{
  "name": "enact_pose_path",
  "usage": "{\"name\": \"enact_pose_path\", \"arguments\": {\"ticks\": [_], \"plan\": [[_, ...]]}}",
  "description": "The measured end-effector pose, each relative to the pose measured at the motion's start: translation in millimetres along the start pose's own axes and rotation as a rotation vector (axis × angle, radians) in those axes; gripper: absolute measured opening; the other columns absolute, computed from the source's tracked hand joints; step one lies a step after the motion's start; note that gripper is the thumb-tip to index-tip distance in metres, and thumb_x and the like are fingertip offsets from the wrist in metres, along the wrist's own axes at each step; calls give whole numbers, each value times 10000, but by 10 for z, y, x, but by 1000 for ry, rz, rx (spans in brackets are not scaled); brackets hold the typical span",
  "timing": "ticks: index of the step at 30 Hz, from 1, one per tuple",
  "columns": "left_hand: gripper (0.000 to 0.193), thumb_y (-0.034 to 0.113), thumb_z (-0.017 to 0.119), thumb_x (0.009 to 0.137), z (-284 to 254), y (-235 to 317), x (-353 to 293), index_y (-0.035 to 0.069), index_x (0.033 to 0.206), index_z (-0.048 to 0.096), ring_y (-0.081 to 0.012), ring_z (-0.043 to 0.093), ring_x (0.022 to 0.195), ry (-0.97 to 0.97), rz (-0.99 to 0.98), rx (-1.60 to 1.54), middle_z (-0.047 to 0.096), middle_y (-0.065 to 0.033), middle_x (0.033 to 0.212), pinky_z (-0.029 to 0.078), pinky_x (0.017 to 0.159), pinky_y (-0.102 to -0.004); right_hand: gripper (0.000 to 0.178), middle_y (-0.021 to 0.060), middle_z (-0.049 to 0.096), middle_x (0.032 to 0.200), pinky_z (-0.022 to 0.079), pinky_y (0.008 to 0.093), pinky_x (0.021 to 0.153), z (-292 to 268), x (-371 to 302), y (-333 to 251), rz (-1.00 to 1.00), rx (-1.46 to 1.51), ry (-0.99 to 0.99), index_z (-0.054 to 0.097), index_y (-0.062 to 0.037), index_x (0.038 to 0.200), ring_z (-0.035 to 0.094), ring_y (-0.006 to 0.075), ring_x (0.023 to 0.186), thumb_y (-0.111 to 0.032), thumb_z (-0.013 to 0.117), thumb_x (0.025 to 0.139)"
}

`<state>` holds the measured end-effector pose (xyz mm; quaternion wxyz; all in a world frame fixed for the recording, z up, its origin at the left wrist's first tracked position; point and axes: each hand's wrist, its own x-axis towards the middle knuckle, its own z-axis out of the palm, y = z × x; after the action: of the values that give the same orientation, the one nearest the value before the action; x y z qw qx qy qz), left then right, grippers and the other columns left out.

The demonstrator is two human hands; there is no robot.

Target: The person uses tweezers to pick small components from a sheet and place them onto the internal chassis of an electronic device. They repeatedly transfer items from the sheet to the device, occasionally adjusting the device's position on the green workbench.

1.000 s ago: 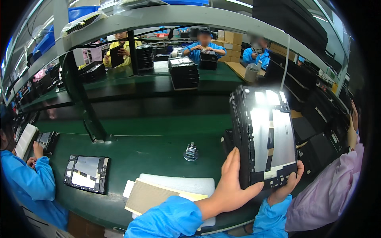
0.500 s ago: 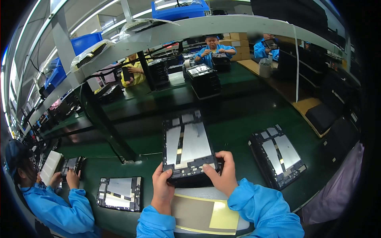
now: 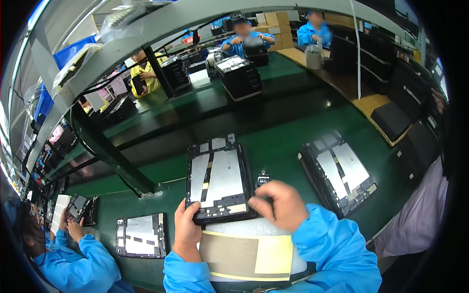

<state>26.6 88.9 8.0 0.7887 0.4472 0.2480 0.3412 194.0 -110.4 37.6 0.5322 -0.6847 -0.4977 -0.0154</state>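
Note:
My left hand (image 3: pixel 185 227) is closed on the near left corner of an opened tablet (image 3: pixel 227 171), thumb on top. The tablet shows a silver plate, a dark ribbon strip and black framing; its dark side looks thick, and I cannot tell if more lie under it. My right hand (image 3: pixel 281 207) is beside the near right corner, off the tablet, thumb and forefinger apart and nothing visible between them. Just beyond that hand, a small black device (image 3: pixel 263 178) rests on the bench. Below the tablet lies a grey-brown sheet (image 3: pixel 227 255) with yellow edges on a white foam pad (image 3: pixel 244 227).
To the right stands a stack of similar opened tablets (image 3: pixel 342 178); another tablet (image 3: pixel 140 237) lies left. A co-worker in blue (image 3: pixel 80 259) handles a tablet at far left. A metal post (image 3: pixel 107 146) rises beyond. Another tablet stack (image 3: pixel 239 80) stands across the bench.
My right hand has let go of the tablet's corner and moved slightly right. The left hand keeps its hold. The small black device now shows beside the tablet. The whole view has shifted.

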Motion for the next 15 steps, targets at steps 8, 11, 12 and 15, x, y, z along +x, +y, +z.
{"name": "enact_pose_path", "arguments": {"ticks": [8,11,12,15], "plan": [[420,30,542,921,77,-28,-35,-54,1327,472,-204,634,1026,-117,22,-35,628,-143,1172,510,919,-343,434,169,594,1198,530,421,849,-96,44,273,99,-372,11,597,-51,1191,613,361,1050,-151,762,803],[445,28,528,928,87,-44,-41,-57,1356,442,-203,616,1073,-116,18,2,613,-143,1206,494,949,-342,483,163,568,1264,529,424,880,-53,43,339,121,-401,-76,568,-63,1260,595,360,1103,-160,745,821],[450,29,525,930,74,-41,-38,-57,1363,435,-204,611,1086,-118,13,13,608,-142,1215,489,957,-340,483,160,572,1254,532,423,870,-32,33,368,106,-417,-87,566,-63,1263,603,359,1087,-156,742,824],[460,30,518,935,56,-31,-42,-57,1376,421,-207,605,1101,-115,11,44,601,-141,1230,482,967,-338,455,157,578,1231,545,421,826,-29,62,354,126,-350,-51,578,-59,1250,628,354,1033,-144,733,830]]}}
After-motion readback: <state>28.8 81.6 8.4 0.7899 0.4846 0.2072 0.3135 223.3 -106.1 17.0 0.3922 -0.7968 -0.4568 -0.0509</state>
